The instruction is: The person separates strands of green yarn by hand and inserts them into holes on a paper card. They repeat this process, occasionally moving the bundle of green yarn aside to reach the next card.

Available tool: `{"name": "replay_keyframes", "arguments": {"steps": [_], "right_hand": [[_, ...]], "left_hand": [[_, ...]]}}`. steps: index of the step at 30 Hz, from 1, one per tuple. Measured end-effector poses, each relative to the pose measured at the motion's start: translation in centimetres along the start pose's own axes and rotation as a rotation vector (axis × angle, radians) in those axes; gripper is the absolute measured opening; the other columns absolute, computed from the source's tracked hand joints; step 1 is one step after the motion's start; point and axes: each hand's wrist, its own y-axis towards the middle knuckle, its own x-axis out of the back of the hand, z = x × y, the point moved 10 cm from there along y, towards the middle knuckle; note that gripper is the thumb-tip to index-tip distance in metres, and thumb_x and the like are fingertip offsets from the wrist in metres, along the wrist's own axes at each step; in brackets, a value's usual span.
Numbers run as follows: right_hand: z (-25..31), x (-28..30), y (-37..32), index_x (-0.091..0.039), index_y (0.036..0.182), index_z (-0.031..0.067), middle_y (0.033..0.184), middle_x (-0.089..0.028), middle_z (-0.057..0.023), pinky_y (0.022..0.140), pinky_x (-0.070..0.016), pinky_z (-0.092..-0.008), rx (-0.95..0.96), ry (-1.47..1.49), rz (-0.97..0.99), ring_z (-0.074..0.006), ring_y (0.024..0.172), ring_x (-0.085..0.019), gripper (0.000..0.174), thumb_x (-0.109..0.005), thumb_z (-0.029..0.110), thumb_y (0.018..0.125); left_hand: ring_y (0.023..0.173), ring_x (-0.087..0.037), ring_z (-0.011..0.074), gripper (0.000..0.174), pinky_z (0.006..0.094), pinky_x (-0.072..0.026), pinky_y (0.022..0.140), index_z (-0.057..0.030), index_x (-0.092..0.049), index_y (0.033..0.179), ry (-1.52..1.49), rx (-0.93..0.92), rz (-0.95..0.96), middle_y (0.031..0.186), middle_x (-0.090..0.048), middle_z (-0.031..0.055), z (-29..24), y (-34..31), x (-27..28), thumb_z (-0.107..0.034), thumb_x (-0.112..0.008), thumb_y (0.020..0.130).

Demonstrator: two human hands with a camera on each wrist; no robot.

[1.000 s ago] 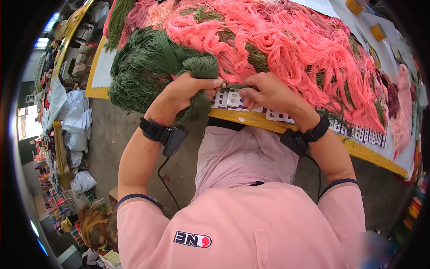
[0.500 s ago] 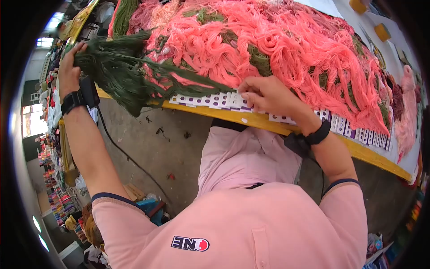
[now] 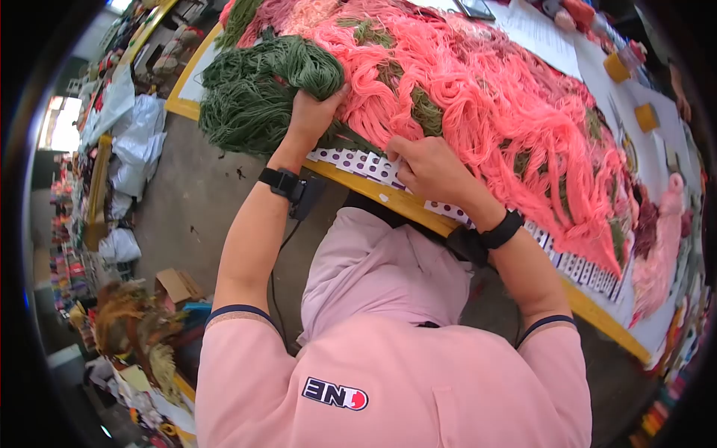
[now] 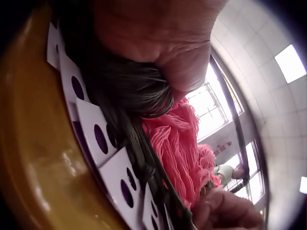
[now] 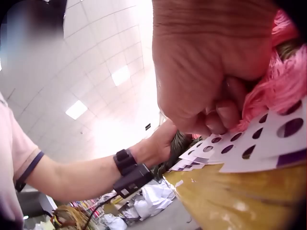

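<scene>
My left hand point(image 3: 314, 119) grips a bulky hank of dark green yarn point(image 3: 250, 93) at the table's left front; in the left wrist view its fingers are hidden behind the yarn bundle point(image 4: 129, 91). A thin run of green strands point(image 3: 355, 142) stretches from it to my right hand point(image 3: 432, 170), whose thumb and fingers pinch the end. The right wrist view shows those fingers curled close over white punched cards point(image 5: 230, 146). Pink yarn point(image 3: 478, 112) lies heaped just beyond both hands.
White cards with round holes point(image 3: 358, 163) line the yellow table edge point(image 3: 403, 207). Olive strands point(image 3: 427, 112) run among the pink. Papers point(image 3: 541, 37) and yellow tape rolls point(image 3: 647, 117) lie at the back right. White plastic bags point(image 3: 138, 142) sit to the left.
My left hand swung far out to the left, drawing the green yarn along, then came back in with the hank bunched. My right hand stayed near the edge, pinching the strands.
</scene>
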Motion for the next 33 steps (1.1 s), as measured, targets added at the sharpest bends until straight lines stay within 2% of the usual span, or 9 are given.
{"name": "replay_keyframes", "arguments": {"steps": [5, 8, 10, 12, 16, 19, 20, 24, 33], "right_hand": [[-0.4, -0.5, 0.1, -0.062, 0.099, 0.0017, 0.069, -0.062, -0.0115, 0.057, -0.0493, -0.0327, 0.024, 0.13, 0.123, -0.0216, 0.058, -0.06, 0.02, -0.053, 0.004, 0.081], [-2.7, -2.1, -0.5, -0.06, 0.114, 0.0008, 0.089, -0.069, -0.0096, 0.065, -0.0521, -0.0306, -0.309, 0.464, 0.398, -0.0171, 0.069, -0.065, 0.027, -0.053, 0.01, 0.09], [-3.0, -0.8, -0.4, -0.054, 0.124, -0.0005, 0.108, -0.067, -0.009, 0.074, -0.0522, -0.029, -0.306, 0.867, 0.274, -0.0155, 0.083, -0.066, 0.033, -0.053, 0.014, 0.094], [-3.5, 0.1, -0.8, -0.043, 0.137, -0.0018, 0.132, -0.058, -0.0107, 0.087, -0.0496, -0.0271, -0.394, 1.115, 0.181, -0.0152, 0.106, -0.063, 0.044, -0.051, 0.018, 0.099], [-4.6, 0.1, -0.9, -0.05, 0.129, -0.0012, 0.116, -0.065, -0.0094, 0.085, -0.0503, -0.0264, -0.416, 1.354, 0.045, -0.0142, 0.097, -0.064, 0.035, -0.054, 0.016, 0.098], [-5.8, 1.0, -1.4, -0.058, 0.111, -0.0005, 0.097, -0.065, -0.0056, 0.077, -0.0486, -0.0242, -0.491, 1.099, -0.188, -0.0113, 0.087, -0.062, 0.021, -0.058, 0.014, 0.096], [-4.8, 2.2, -1.7, -0.061, 0.102, 0.0, 0.088, -0.065, -0.0035, 0.073, -0.0474, -0.0233, -0.501, 0.956, -0.296, -0.0098, 0.082, -0.06, 0.015, -0.059, 0.013, 0.095], [-0.7, -0.7, -0.9, -0.063, 0.096, 0.0001, 0.081, -0.061, -0.0004, 0.066, -0.0442, -0.023, -0.446, 0.819, -0.295, -0.0077, 0.073, -0.055, 0.011, -0.063, 0.01, 0.091], [-0.6, -4.6, -3.3, -0.062, 0.094, 0.0035, 0.082, -0.062, -0.0013, 0.056, -0.0398, -0.0176, -0.595, 1.339, -0.439, -0.0039, 0.067, -0.052, 0.009, -0.06, 0.013, 0.096]], "left_hand": [[0.064, -0.056, 0.008, 0.015, 0.027, -0.0471, 0.057, -0.0006, -0.067, 0.095, -0.045, -0.094, 0.016, 0.081, -0.065, 0.0005, -0.9, 0.0, -0.4, -0.013, -0.071, 0.087], [0.061, -0.056, 0.0076, 0.01, 0.0233, -0.0449, 0.056, -0.0041, -0.065, 0.087, -0.077, 0.011, 0.204, 0.076, -0.064, 0.0004, -3.3, 0.5, -1.9, -0.014, -0.067, 0.089], [0.056, -0.056, 0.0085, 0.017, 0.0219, -0.0438, 0.052, -0.0069, -0.063, 0.077, -0.047, 0.12, 0.239, 0.07, -0.063, 0.0015, -6.8, 0.7, -1.4, -0.017, -0.063, 0.091], [0.06, -0.061, 0.0109, 0.016, 0.0243, -0.0498, 0.054, -0.0029, -0.065, 0.085, -0.444, 0.205, 0.231, 0.079, -0.067, 0.0049, -11.4, -1.0, -1.9, -0.016, -0.061, 0.092], [0.088, -0.067, 0.0182, 0.029, 0.0325, -0.0555, 0.078, 0.005, -0.064, 0.111, -0.662, 0.248, 0.346, 0.102, -0.07, 0.0126, -8.6, -5.8, -6.6, -0.018, -0.054, 0.097], [0.115, -0.06, 0.0258, 0.041, 0.0386, -0.0472, 0.099, 0.0069, -0.052, 0.13, -0.981, 0.527, 0.376, 0.131, -0.058, 0.0162, -2.0, -8.7, -9.5, -0.02, -0.047, 0.1], [0.116, -0.06, 0.026, 0.041, 0.0388, -0.0474, 0.099, 0.007, -0.051, 0.13, -1.017, 0.536, 0.409, 0.131, -0.057, 0.0165, -1.7, -9.1, -9.8, -0.02, -0.047, 0.1], [0.113, -0.06, 0.0263, 0.042, 0.039, -0.0486, 0.099, 0.007, -0.05, 0.131, -1.123, 0.596, 0.51, 0.128, -0.058, 0.0178, -1.0, -10.1, -9.5, -0.022, -0.046, 0.101], [0.103, -0.063, 0.0262, 0.036, 0.0398, -0.0533, 0.089, 0.0058, -0.054, 0.123, -1.013, 0.6, 0.526, 0.116, -0.061, 0.0171, 1.3, -10.5, -7.4, -0.022, -0.05, 0.1]]}}
